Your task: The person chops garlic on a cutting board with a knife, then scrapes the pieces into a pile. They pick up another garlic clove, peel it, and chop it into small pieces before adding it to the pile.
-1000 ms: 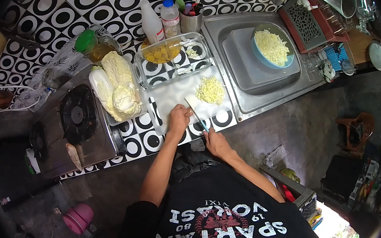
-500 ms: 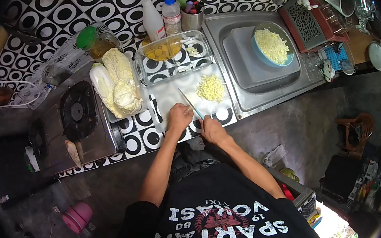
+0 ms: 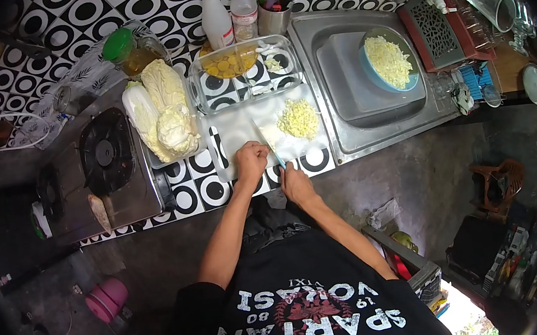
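My right hand (image 3: 296,183) is closed around the light-blue handle of a knife (image 3: 266,137), whose blade points away from me over a translucent cutting board (image 3: 229,130). Left of the blade, my left hand (image 3: 252,161) has its fingers curled and pressed down on the board. Whatever lies under those fingertips is too small to name. A heap of finely chopped pale-yellow vegetable (image 3: 298,119) lies on the board, right of the knife. Behind the board stands a clear plastic container (image 3: 200,103) with a few small white pieces in it.
Whole napa cabbages (image 3: 163,113) fill a tray on the left, beside a gas stove (image 3: 132,200). On the right, a blue bowl (image 3: 373,80) of chopped pale vegetable stands in the steel sink (image 3: 343,136). A white bottle (image 3: 216,21) and a blue-capped bottle (image 3: 244,15) stand behind.
The knife blade has tilted slightly and sits closer to my left fingertips. Both hands stay in nearly the same place; the whole view has shifted a little.
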